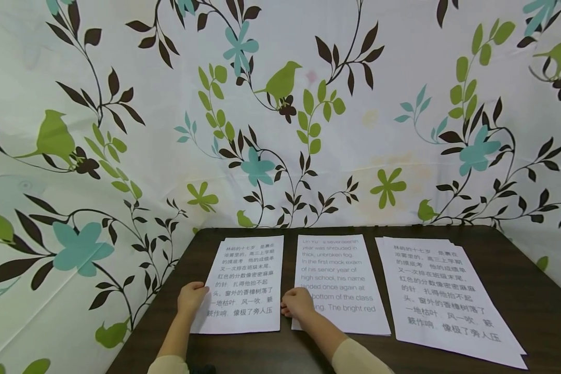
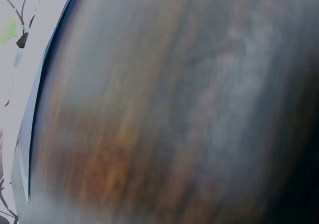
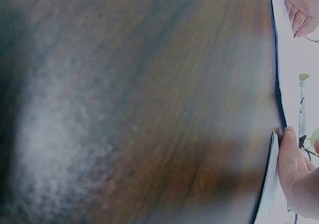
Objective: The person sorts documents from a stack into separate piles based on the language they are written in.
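Three stacks of printed paper lie in a row on a dark table. In the head view my left hand (image 1: 191, 301) touches the left edge of the left paper stack (image 1: 243, 285), which carries Chinese text. My right hand (image 1: 300, 304) is at that stack's right edge and overlaps the lower left corner of the middle paper stack (image 1: 338, 275), printed in English. In the right wrist view the right hand (image 3: 296, 171) has a fingertip at the paper edge, and the left hand (image 3: 304, 7) shows its fingers loosely bent. The left wrist view catches only the paper's edge (image 2: 42, 50).
A right paper stack (image 1: 441, 296) with Chinese text sits slightly fanned, its sheets offset at the corners. The dark wooden table (image 1: 168, 291) reaches back to a cloth backdrop (image 1: 280, 130) printed with leaves, flowers and birds.
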`<state>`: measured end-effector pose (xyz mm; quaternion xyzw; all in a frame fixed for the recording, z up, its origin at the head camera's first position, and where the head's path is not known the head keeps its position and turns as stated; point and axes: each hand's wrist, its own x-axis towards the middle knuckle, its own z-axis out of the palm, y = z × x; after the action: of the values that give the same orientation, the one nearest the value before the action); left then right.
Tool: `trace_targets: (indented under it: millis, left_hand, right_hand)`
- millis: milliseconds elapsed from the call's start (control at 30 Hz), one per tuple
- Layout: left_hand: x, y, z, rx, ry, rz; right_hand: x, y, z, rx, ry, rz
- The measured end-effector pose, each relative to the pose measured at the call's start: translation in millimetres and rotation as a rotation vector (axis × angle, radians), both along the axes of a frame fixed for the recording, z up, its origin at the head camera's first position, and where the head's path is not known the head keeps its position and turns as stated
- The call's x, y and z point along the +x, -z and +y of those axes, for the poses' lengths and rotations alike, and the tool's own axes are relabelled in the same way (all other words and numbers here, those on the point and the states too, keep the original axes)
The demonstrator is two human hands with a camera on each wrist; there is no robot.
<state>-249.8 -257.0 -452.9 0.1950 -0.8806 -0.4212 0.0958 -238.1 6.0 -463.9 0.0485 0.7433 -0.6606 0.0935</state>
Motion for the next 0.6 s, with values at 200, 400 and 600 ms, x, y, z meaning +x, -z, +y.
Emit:
trace_targets:
  millis: [200, 400, 600]
  left_hand:
    - [-0.8, -0.2, 3.5, -0.028, -0.022, 0.011]
    - [-2.0, -2.3, 6.8, -0.035, -0.038, 0.063]
    - [-8.0, -3.7, 14.8, -0.015, -0.079, 0.171]
  right_hand:
    - [1.9, 1.3, 6, -0.041, -0.005, -0.029]
    - [1.7, -0.4, 12, -0.08, -0.009, -0.011]
    - [-5.0, -4.6, 29, -0.087, -0.03, -0.002]
